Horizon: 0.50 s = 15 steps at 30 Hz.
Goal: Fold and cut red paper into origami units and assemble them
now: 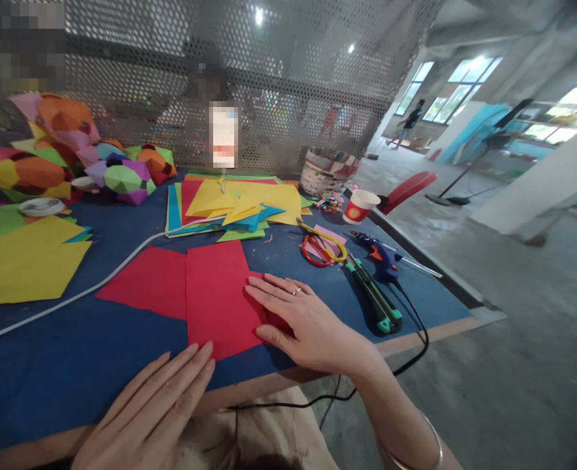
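Note:
Red paper [217,294] lies on the blue tabletop in front of me, with a pointed red piece [154,281] reaching out to its left and a straight edge or fold between them. My right hand [301,320] rests flat on the paper's right side, fingers stretched out toward the left. At the lower left edge of the paper, my left hand [158,398] lies with its fingers straight, the tips touching the near corner. Neither hand grips anything. Whether the red pieces are one sheet or separate, I cannot tell.
Scissors [322,245], a green-black box cutter [374,294] and a blue glue gun [379,254] lie to the right. Behind are stacked coloured sheets [269,196] and a paper cup [360,206]. Folded paper shapes [122,176] stand left; a white cable [97,284] crosses the table.

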Each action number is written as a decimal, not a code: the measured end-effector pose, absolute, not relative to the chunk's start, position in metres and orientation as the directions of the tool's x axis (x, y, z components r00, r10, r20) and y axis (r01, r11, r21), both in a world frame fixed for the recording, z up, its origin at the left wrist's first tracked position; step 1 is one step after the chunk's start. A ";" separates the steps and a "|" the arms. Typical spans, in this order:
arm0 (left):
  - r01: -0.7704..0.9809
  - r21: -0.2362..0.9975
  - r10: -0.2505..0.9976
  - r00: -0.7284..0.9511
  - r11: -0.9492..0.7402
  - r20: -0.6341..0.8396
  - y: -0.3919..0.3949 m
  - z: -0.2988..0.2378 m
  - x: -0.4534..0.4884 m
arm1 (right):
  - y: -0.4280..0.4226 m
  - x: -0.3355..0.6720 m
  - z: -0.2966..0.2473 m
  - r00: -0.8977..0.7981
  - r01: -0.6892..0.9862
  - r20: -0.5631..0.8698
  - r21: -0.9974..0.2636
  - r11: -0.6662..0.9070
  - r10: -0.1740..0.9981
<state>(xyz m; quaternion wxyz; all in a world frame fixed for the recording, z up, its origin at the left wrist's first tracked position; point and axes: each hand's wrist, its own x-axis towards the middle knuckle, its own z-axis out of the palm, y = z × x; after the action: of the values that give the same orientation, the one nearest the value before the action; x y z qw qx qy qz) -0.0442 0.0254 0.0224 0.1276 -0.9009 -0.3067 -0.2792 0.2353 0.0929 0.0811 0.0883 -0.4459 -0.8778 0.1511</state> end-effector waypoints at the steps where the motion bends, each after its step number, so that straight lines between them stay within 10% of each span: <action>1: 0.618 -0.059 0.474 0.657 -0.784 0.586 0.026 0.023 -0.043 | 0.093 0.237 0.080 -0.599 0.745 0.027 -0.347 0.569 0.800; 15: 0.679 -0.146 0.470 0.631 -0.719 0.617 0.022 0.029 -0.032 | 0.063 0.213 0.075 -0.456 0.750 0.324 -0.362 0.554 0.829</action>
<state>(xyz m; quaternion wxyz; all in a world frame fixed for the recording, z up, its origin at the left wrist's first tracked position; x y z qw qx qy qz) -0.0316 0.0219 0.0293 0.1860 -0.8837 -0.3252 -0.2805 0.2131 0.0630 0.0755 0.2365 -0.4648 -0.8492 0.0836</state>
